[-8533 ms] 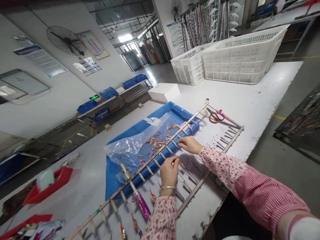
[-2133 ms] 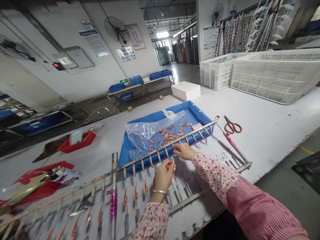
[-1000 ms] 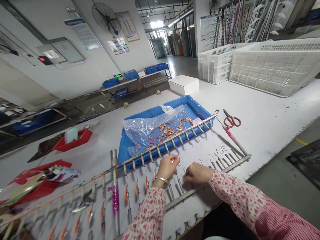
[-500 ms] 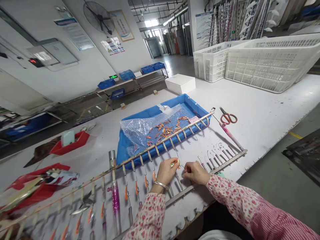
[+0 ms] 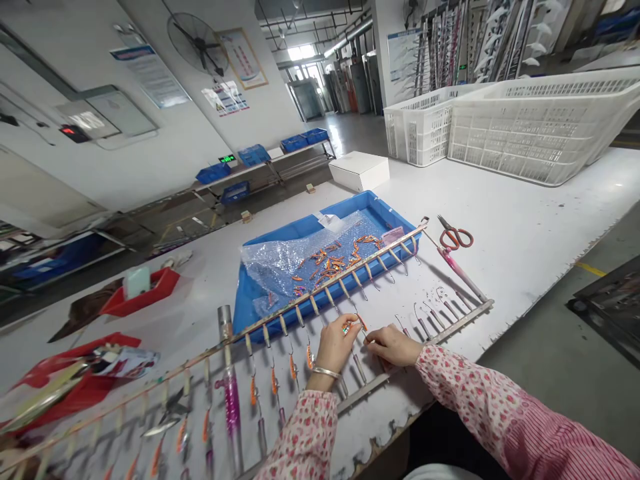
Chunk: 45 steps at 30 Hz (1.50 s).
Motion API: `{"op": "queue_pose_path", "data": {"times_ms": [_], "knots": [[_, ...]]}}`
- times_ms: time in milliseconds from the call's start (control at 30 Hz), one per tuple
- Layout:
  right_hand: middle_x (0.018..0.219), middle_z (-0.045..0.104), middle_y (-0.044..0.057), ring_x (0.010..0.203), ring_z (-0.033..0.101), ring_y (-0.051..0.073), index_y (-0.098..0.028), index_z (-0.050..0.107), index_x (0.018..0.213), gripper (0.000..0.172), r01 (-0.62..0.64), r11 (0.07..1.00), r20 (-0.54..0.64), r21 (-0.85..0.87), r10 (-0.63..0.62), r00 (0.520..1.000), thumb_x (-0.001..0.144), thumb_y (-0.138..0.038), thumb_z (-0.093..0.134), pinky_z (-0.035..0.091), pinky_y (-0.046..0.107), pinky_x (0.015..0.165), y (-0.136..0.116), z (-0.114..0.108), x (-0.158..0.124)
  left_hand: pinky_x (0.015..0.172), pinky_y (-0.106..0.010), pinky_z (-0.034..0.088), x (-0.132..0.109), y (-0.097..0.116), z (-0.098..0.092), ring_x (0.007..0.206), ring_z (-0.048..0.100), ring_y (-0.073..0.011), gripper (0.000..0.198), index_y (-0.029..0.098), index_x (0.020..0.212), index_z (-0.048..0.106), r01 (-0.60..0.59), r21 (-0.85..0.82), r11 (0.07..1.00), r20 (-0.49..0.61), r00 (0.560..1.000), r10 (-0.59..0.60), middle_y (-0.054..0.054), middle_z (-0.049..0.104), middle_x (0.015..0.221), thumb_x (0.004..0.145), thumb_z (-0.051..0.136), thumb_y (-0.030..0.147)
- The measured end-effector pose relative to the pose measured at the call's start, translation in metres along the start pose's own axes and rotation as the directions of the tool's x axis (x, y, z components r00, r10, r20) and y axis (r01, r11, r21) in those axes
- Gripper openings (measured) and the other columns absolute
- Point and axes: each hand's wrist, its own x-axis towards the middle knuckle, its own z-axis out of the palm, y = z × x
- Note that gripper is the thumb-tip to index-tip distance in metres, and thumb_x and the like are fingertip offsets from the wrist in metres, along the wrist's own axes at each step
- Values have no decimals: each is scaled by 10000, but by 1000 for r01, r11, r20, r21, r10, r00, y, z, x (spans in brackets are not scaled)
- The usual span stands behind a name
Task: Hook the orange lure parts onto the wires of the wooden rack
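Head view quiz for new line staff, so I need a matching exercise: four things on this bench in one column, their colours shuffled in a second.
Things:
1 scissors
2 tray under the bubble wrap
3 crates at the back
4 bin far left

Colours:
A white
B blue
C red handles
D red

Pairs: 1-C, 2-B, 3-A, 4-D

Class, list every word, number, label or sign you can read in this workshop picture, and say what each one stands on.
None can be read.
Wall posters: print too small and blurred.
Framed notice beside the wall fan: blurred.
Green digital display by the far bench: digits too small.
Red display on the wall box: unreadable.
White label in the blue tray: no legible text.
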Motion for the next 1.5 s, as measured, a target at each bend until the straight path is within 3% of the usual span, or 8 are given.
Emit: {"op": "queue_pose_path", "data": {"times_ms": [133, 333, 433, 667, 833, 933, 1233, 1500], "knots": [[628, 629, 50, 612, 559, 152, -148, 663, 797, 203, 85, 963, -206, -257, -140, 969, 825, -247, 489, 370, 238, 611, -18, -23, 3, 602, -251, 364, -4, 7, -1, 583, 519, -142, 284, 176, 914, 615, 41, -64, 997, 0, 999, -41, 15, 607, 643, 687, 602, 346], [600, 550, -14, 549, 465, 88, -138, 608, 729, 208, 241, 964, -216, 112, -213, 953, 804, -323, 553, 334, 191, 529, -24, -34, 13, 711, -249, 413, -9, 18, 1, 785, 567, -162, 382, 175, 969, 581, 2, -319, 948, 129, 991, 41, -6, 644, 872, 606, 673, 247], [573, 496, -30, 523, 430, 74, -131, 584, 741, 228, 244, 933, -233, 266, -184, 955, 802, -349, 553, 330, 182, 504, -18, -33, 13, 729, -265, 420, -9, 15, 2, 796, 566, -168, 337, 165, 965, 589, 11, -353, 936, 94, 995, 24, -20, 642, 882, 681, 636, 340], [599, 517, -25, 471, 456, 65, -134, 567, 735, 209, 119, 944, -22, 307, -118, 993, 809, -325, 526, 344, 170, 450, -11, -59, 22, 690, -261, 405, 1, 10, -2, 731, 569, -162, 201, 175, 777, 657, -113, -132, 985, 86, 988, 125, -28, 659, 781, 771, 532, 332], [664, 599, 3, 563, 551, 89, -145, 630, 837, 163, 115, 988, -338, -99, -143, 930, 832, -194, 474, 413, 194, 595, -18, -81, 63, 669, -258, 395, 20, 7, 4, 690, 585, -157, 230, 176, 790, 666, -67, 26, 997, -41, 997, 68, -24, 675, 743, 786, 493, 327], [723, 630, 13, 600, 571, 102, -159, 644, 930, 209, 111, 969, -277, -222, -171, 946, 786, -108, 501, 431, 212, 651, -21, -82, 88, 675, -260, 398, 28, 7, 6, 709, 600, -165, 238, 178, 833, 669, -21, 82, 996, -101, 994, 29, -31, 688, 776, 787, 485, 323], [621, 602, -16, 436, 496, 61, -166, 644, 877, 164, 33, 976, -243, 216, 21, 970, 740, -139, 557, 377, 145, 406, 5, -67, 116, 723, -275, 413, 34, 9, 10, 769, 622, -182, 249, 180, 902, 667, 24, 115, 993, -103, 995, -13, -49, 699, 842, 782, 491, 307], [603, 597, -24, 425, 485, 57, -168, 663, 875, 164, 29, 979, -271, 202, 28, 962, 732, -157, 583, 389, 150, 435, 5, -66, 116, 709, -255, 414, 31, 15, 15, 755, 607, -158, 204, 183, 873, 656, -79, 125, 989, -125, 988, 94, -38, 682, 834, 789, 492, 271]]}}
